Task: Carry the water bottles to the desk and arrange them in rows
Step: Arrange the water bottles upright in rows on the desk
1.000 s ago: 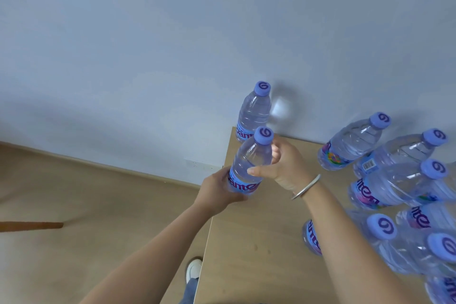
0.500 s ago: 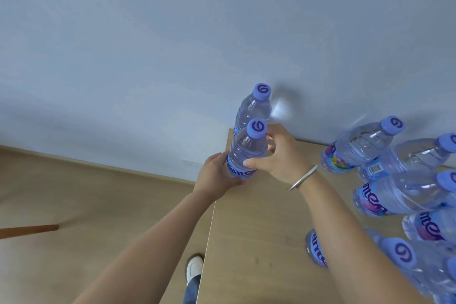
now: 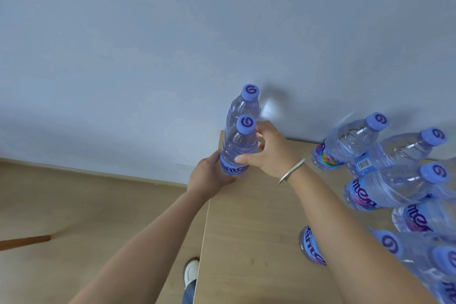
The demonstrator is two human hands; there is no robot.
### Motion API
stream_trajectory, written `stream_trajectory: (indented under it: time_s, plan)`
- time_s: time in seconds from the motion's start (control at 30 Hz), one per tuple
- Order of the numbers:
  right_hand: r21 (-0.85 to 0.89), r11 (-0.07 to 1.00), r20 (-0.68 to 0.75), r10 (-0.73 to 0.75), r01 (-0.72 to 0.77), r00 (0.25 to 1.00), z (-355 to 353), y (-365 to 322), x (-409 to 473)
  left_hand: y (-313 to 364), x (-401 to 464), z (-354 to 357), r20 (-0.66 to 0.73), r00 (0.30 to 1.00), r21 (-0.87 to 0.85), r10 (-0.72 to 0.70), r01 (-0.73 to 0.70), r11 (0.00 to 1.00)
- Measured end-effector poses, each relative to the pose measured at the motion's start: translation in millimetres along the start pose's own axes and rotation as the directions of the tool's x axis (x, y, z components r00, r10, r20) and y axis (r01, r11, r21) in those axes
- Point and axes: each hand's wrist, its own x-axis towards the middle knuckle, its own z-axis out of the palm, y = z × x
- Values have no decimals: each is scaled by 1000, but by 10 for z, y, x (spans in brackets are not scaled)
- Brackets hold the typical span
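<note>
Your smooth tan laminate desk (image 3: pixel 246 242) meets a pale matte wall. Clear ribbed plastic bottles (image 3: pixel 385 187) with rounded purple caps crowd its right side. At the far left corner your left hand (image 3: pixel 209 177) wraps the near bottle (image 3: pixel 238 148) low at its label; your right hand (image 3: pixel 269 153), with a thin metal bangle (image 3: pixel 291 171) at its wrist, pinches its side, fingers curled. Another bottle (image 3: pixel 243 106) stands just behind.

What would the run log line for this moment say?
both hands: left hand, right hand | holding: near bottle upright | place: desk corner, before back bottle
</note>
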Motion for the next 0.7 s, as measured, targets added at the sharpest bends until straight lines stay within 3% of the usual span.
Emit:
stream_trajectory:
  time_s: [0.2,0.33,0.5,0.57,0.63,0.7]
  plan:
    - [-42,997,-2,72,-72,997,18,-91,-71,22,-36,28,21,996,20,-89,89,996]
    - [-26,1000,-239,-8,1,971,158,-331,-409,-26,-237,85,51,987,150,-151,142,978]
    - [22,994,-301,-93,105,949,260,-386,-1338,59,-782,318,119,991,313,-63,22,950]
    - [-55,983,-412,-183,177,892,207,-357,-1682,157,-989,462,187,982,293,-9,-47,955]
    - [-204,953,-541,-299,222,786,99,-295,-1927,289,-1125,615,257,965,214,53,-110,971]
    - [-327,931,-660,-349,165,665,-80,-204,-2071,420,-1188,742,291,953,151,85,-134,979]
